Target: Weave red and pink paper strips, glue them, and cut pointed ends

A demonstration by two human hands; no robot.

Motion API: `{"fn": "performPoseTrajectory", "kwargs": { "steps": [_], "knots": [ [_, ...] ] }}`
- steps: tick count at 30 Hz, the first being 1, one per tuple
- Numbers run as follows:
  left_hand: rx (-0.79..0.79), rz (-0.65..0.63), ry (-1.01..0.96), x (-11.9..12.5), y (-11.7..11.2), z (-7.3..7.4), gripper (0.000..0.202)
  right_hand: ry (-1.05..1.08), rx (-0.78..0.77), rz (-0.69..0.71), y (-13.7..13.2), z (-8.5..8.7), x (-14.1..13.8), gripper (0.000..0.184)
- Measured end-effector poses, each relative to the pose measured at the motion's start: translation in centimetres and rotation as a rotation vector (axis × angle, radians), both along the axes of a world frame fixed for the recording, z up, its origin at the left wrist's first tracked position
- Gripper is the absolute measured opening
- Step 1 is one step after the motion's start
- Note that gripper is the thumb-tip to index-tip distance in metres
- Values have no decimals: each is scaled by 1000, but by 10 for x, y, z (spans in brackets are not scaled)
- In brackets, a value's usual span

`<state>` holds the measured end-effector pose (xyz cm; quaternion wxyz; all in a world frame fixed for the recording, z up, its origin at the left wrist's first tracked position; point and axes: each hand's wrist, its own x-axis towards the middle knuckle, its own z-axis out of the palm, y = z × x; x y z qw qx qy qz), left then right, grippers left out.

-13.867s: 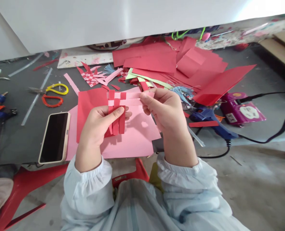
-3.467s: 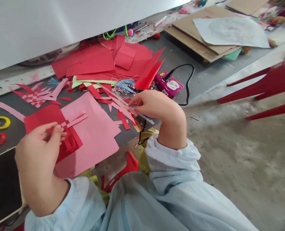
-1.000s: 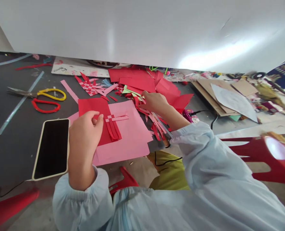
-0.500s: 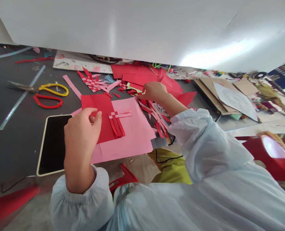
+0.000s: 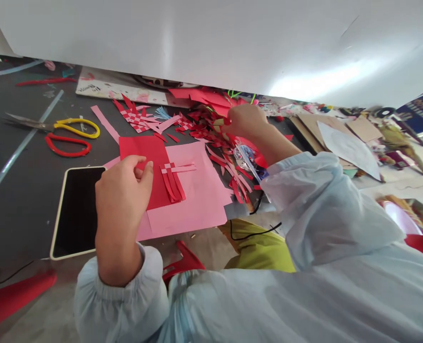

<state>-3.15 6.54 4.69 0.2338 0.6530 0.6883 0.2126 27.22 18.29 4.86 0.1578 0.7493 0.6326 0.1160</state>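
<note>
The woven strips [image 5: 171,180] lay just right of the left hand [image 5: 123,190] (the nearer one, loosely curled, visibly holding nothing), running near to far; the right hand [image 5: 247,124] touched far scraps [image 5: 207,129], grip unclear.

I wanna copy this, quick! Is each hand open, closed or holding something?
Left hand: loosely open, nothing visible in its grip, over the red paper sheet.
Right hand: fingers curled at the paper scraps; can't tell what it holds.

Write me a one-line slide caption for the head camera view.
Right hand at red and pink paper scraps, left hand beside partly woven paper strips.
</note>
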Motion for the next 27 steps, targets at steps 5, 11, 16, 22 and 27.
{"fn": "performPoseTrajectory", "kwargs": {
  "steps": [5,11,16,22,27],
  "knots": [
    [-6,-2,11,0,0,0,35,-8,-13,-20,-2,13,0,38],
    [1,0,12,-3,0,0,34,0,-27,-31,-2,16,-3,36],
    [4,-1,35,-3,0,1,34,22,-31,-10,-3,7,-9,45],
    [8,-4,35,-3,-1,1,36,27,-34,2,-4,-5,-20,38],
    [-1,-4,44,-3,0,2,36,22,-55,-6,-11,-11,-35,35]
  ]
}}
